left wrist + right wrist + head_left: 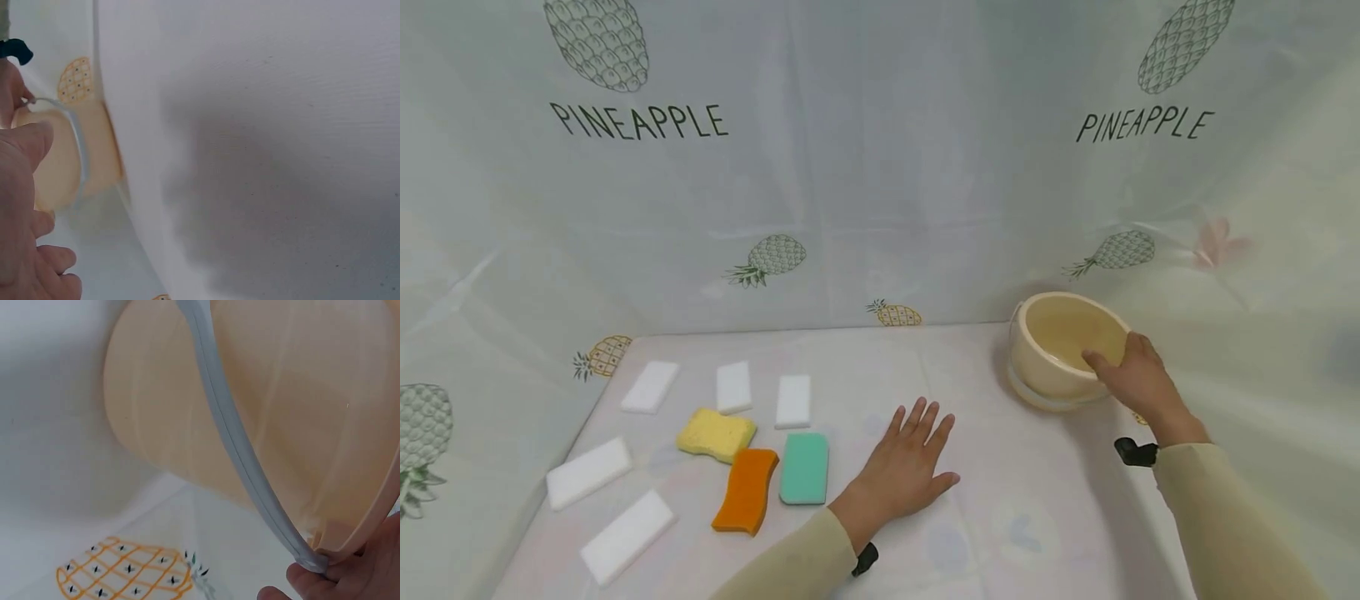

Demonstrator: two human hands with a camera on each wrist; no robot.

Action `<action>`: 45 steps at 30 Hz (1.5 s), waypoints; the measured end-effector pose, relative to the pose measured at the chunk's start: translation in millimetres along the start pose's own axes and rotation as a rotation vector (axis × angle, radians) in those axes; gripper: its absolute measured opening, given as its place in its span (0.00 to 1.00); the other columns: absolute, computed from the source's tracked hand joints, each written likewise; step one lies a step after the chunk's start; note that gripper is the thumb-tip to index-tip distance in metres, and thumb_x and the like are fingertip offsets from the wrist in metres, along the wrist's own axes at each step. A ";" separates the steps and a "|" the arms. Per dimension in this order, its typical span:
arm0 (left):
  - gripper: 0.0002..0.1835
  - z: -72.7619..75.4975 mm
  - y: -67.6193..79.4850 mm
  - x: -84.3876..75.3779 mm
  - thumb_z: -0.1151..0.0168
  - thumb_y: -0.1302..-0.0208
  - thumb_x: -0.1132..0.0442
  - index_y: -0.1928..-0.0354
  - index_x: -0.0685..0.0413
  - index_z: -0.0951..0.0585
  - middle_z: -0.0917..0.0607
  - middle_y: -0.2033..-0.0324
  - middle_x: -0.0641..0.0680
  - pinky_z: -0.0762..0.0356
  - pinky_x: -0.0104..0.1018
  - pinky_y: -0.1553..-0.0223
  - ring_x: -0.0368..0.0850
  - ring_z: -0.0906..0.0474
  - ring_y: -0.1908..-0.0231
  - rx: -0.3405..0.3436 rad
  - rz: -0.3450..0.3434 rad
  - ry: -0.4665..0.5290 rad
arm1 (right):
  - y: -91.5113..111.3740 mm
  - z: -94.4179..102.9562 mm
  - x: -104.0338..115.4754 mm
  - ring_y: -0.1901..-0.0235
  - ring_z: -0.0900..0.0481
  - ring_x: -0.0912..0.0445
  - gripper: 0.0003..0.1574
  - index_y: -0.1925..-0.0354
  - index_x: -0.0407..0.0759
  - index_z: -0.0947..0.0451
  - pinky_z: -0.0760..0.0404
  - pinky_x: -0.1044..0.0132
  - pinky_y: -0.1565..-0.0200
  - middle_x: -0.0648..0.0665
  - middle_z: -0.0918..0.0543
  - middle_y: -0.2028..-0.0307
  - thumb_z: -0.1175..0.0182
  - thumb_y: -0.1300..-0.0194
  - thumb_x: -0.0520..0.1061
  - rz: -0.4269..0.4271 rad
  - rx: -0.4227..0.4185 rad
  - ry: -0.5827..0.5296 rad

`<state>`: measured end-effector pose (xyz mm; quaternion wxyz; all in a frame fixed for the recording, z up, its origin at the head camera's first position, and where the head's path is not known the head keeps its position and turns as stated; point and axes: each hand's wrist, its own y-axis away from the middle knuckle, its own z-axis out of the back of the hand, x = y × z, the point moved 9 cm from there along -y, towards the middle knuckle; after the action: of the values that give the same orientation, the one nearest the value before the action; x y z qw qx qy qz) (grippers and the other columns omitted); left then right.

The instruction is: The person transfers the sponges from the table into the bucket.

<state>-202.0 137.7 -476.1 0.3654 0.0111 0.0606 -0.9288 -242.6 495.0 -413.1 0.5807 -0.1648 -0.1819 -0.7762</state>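
My right hand (1144,385) grips the right rim of a cream bucket (1037,362), thumb on the inner side. The bucket stands at the back right of the table, and its grey handle (228,431) hangs down across the outer wall in the right wrist view. Palm down with fingers spread, my left hand (904,468) is over the middle of the table, holding nothing. Just left of it lies a green sponge (804,468), beside a wavy orange sponge (747,490) and a yellow sponge (717,433).
Several white foam blocks (793,402) lie around the coloured sponges on the left half of the table (985,550). A pineapple-printed sheet (880,183) hangs behind the table and along its sides, close behind the bucket.
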 end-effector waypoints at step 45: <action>0.48 69.8 56.4 89.0 0.69 0.34 0.26 0.23 0.51 0.54 0.54 0.23 0.56 0.62 0.55 0.25 0.51 0.64 0.23 -0.215 0.254 0.247 | 59.2 -118.0 205.0 0.24 0.53 0.44 0.48 0.22 0.54 0.61 0.42 0.38 0.32 0.49 0.57 0.22 0.49 0.29 0.60 0.541 0.164 -0.036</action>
<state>-227.2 28.1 -418.5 0.4685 0.0935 0.2019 -0.8550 -246.5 251.2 -415.7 0.7750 -0.1736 -0.2039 -0.5725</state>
